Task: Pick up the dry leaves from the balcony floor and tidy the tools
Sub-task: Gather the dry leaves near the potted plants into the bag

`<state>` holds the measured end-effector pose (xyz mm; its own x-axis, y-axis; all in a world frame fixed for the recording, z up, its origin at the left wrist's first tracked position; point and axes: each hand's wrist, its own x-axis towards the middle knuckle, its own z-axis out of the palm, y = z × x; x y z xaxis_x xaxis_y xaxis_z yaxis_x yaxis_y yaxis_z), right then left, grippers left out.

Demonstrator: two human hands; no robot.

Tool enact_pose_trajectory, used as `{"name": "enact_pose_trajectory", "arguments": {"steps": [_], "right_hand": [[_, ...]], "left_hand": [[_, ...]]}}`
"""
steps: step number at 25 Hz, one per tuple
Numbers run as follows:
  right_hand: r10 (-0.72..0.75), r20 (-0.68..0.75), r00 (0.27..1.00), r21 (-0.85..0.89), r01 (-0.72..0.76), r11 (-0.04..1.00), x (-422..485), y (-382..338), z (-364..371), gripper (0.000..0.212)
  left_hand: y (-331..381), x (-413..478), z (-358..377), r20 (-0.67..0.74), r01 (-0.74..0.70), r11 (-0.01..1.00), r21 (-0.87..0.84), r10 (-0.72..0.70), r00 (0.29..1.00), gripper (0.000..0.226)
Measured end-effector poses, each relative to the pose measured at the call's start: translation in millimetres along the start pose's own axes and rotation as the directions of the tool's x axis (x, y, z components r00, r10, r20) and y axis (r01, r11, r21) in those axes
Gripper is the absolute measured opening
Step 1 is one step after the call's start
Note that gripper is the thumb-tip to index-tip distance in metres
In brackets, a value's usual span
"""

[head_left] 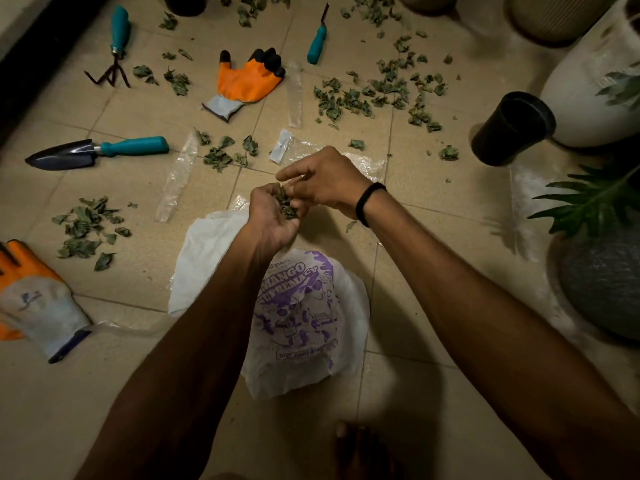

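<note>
the left hand (273,220) is cupped palm-up over the middle of the floor, its fingers curled round a clump of dry leaves (286,204). the right hand (329,181), with a black wristband (369,202), sits just to the right of it with its fingertips down in the clump and the index finger held out; i cannot tell whether it is pinching any of them. both hands hover above the far edge of a white bag with purple print (304,323) lying flat on the tiles.

more loose leaves lie scattered: a wide spread far right (363,98), a small patch just beyond the hands (221,154), and a pile at left (86,230).

the teal-handled tools are still on the floor: a trowel (100,150) at left, a hand rake (116,46) far left, and a narrow tool (318,39) far centre. an orange glove (247,81) lies between the rake and the narrow tool, a second glove (34,296) at the near left edge. a black pot (512,128) lies tipped against a white planter (588,91) at right.
</note>
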<state>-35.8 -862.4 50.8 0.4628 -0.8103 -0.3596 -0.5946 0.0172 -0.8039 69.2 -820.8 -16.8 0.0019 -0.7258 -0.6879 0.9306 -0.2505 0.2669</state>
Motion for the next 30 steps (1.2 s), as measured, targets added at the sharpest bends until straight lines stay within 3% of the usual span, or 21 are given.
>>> {"name": "enact_pose_trajectory", "arguments": {"steps": [1, 4, 5, 6, 8, 12, 17, 22, 24, 26, 28, 30], "right_hand": [[-0.012, -0.005, 1.0, 0.001, 0.012, 1.0, 0, -1, -6, 0.029], [0.064, -0.06, 0.996, 0.258, -0.046, 0.965, -13, 2, -39, 0.025], [0.09, -0.099, 0.991, 0.273, -0.06, 0.96, -15, 9, -49, 0.023], [0.108, -0.149, 0.983, 0.222, -0.073, 0.972, -17, 21, -54, 0.021], [0.135, -0.212, 0.968, -0.039, -0.147, 0.988, -20, 53, -46, 0.019], [0.099, -0.258, 0.961, -0.433, -0.207, 0.878, -33, 120, 9, 0.008], [-0.022, -0.33, 0.944, -0.583, -0.185, 0.791, -31, 151, 25, 0.008], [-0.169, -0.269, 0.948, -0.731, -0.087, 0.676, -34, 138, 37, 0.024], [-0.133, -0.326, 0.936, -0.662, -0.125, 0.739, -37, 130, 45, 0.021], [0.055, -0.407, 0.912, -0.439, -0.248, 0.864, -34, 120, 43, 0.016], [0.365, -0.409, 0.836, 0.065, -0.372, 0.926, -30, 101, 16, 0.008], [0.505, -0.268, 0.821, 0.505, -0.326, 0.799, -32, 72, -13, 0.01]], "left_hand": [[-2, -1, 1, 0.022, 0.017, 0.999, -0.031, -0.016, 1.0, 0.036], [-4, -2, -2, 0.084, 0.056, 0.996, -0.07, -0.05, 0.995, 0.042], [-3, -2, -2, 0.073, 0.054, 0.997, -0.06, -0.05, 0.996, 0.042], [-2, -3, -2, 0.062, 0.048, 0.997, -0.053, -0.045, 0.997, 0.041], [1, -4, -2, 0.05, 0.041, 0.997, -0.059, -0.038, 0.998, 0.04], [3, -5, -4, 0.036, 0.031, 0.998, -0.059, -0.029, 0.999, 0.041], [-3, -5, -6, 0.02, 0.046, 0.998, -0.046, -0.045, 0.999, 0.041], [-6, -4, -8, 0.002, 0.046, 0.999, -0.015, -0.046, 0.999, 0.043], [-6, -3, -9, -0.003, 0.044, 0.999, -0.008, -0.044, 0.999, 0.043], [-7, -3, -9, -0.007, 0.046, 0.999, -0.002, -0.046, 0.999, 0.043], [-10, -2, -9, -0.009, 0.048, 0.999, -0.004, -0.048, 0.999, 0.043], [-12, -2, -9, -0.004, 0.053, 0.999, 0.004, -0.053, 0.999, 0.044]]}}
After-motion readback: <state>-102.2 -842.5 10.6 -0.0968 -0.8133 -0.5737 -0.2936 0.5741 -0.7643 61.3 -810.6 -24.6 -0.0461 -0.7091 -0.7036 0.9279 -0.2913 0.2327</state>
